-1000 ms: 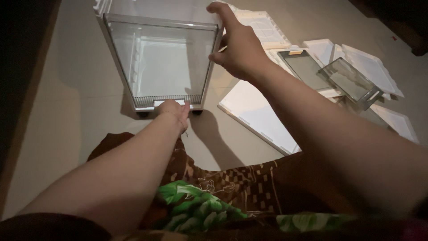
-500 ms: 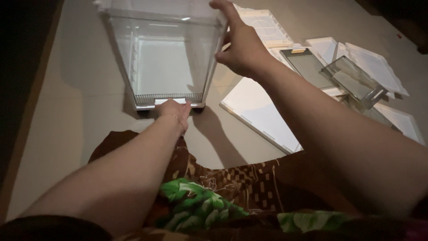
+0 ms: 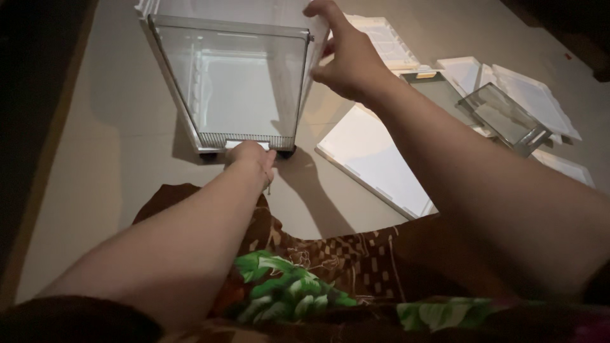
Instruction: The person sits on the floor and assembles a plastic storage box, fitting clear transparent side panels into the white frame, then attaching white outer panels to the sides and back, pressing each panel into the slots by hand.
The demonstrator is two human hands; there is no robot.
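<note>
Both hands are gripping the clear bin [image 3: 244, 82]: your left hand [image 3: 253, 156] is grasping its near bottom edge, your right hand [image 3: 346, 60] its far right rim.

Pale floor [image 3: 114, 165] under my view.
On it I see a clear box [image 3: 235, 82], a white panel [image 3: 375, 159], more white panels [image 3: 534, 95] and a glass tray [image 3: 505, 117].

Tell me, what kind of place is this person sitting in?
Probably a room at home, with someone sitting on the pale floor. The hands hold a clear plastic box, loose white panels lie spread about, and patterned cloth covers the lap. No workbench shows.
</note>
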